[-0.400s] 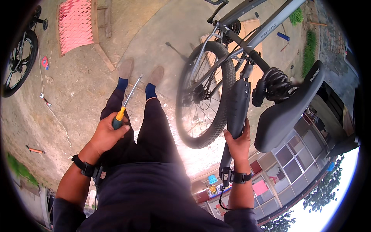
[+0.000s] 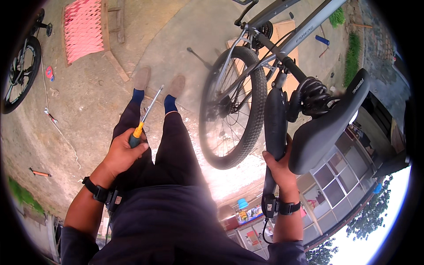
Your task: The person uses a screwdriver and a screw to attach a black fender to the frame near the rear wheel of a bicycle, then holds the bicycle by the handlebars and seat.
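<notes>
My left hand [image 2: 121, 154] is closed around the handle of a screwdriver [image 2: 138, 130], yellow and dark green, its metal shaft pointing up and away over my legs. My right hand [image 2: 282, 172] grips the lower part of a long black rear mudguard [image 2: 276, 121], thumb across its face, other fingers mostly hidden behind it. The mudguard's upper end meets a bracket [image 2: 279, 80] under the seat area of a grey bicycle [image 2: 304, 37]. It runs beside the knobby rear tyre [image 2: 257, 123], apart from it. The black saddle [image 2: 327, 126] and coil spring [image 2: 314, 95] are just to its right.
Cardboard [image 2: 291, 53] lies beneath the bicycle. A blue cylinder [image 2: 323, 40] lies beyond it. To the left are a pink woven panel [image 2: 83, 31], another bicycle's wheel [image 2: 22, 75], a cord [image 2: 66, 141] and an orange-handled tool [image 2: 39, 172]. A windowed building [image 2: 331, 176] stands at lower right.
My right hand has swung the mudguard to the right, away from the tyre and closer to the saddle. My left hand and the screwdriver have stayed nearly still.
</notes>
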The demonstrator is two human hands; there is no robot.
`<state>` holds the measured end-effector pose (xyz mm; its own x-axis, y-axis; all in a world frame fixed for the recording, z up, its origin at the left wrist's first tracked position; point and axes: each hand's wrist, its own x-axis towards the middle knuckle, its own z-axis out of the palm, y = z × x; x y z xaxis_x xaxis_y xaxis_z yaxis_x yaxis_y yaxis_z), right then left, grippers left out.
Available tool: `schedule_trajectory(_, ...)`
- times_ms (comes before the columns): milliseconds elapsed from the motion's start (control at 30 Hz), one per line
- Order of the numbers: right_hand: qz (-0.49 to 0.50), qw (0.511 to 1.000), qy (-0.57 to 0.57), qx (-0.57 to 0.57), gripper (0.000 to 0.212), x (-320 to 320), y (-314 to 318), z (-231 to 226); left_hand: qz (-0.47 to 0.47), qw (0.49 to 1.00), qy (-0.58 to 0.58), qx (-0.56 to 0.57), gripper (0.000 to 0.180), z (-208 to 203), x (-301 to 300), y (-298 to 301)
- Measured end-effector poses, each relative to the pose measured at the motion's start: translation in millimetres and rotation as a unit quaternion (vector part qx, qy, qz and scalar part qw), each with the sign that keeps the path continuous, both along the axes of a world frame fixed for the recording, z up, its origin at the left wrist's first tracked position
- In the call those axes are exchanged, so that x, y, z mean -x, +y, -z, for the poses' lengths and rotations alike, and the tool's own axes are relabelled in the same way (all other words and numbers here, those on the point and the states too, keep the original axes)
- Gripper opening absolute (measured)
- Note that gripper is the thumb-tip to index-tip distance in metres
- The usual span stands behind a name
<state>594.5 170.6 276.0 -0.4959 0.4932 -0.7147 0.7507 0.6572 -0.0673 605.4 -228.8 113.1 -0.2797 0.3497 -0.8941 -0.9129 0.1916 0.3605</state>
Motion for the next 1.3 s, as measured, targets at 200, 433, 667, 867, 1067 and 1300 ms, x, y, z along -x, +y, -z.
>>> schedule_trajectory(200,-0.119,0.987,0.097,-0.051,0.092,-31.7,14.8,32.5,0.004,1.000,0.004,0.004,0.019,2.3,3.0,2.4)
schedule_trajectory(433,-0.067,0.989,0.131,-0.035,0.100,-55.9,17.1,71.8,0.004,1.000,0.002,0.004,0.018,5.6,7.7,2.8)
schedule_trajectory(667,-0.003,0.990,0.142,0.006,0.101,-64.9,17.1,91.2,0.004,1.000,-0.004,0.005,0.019,6.8,11.1,5.5)
schedule_trajectory(867,-0.038,0.995,0.089,-0.028,0.097,-45.2,15.7,65.1,0.013,1.000,-0.006,0.013,0.020,6.3,13.0,5.2)
schedule_trajectory(1067,-0.095,0.994,0.057,0.004,0.096,-26.7,30.9,34.9,0.014,1.000,-0.001,0.007,0.020,6.1,13.4,10.1)
schedule_trajectory(1300,-0.128,0.989,0.056,-0.043,0.106,-41.1,31.7,39.7,0.019,1.000,-0.004,0.011,0.019,5.1,12.7,17.8)
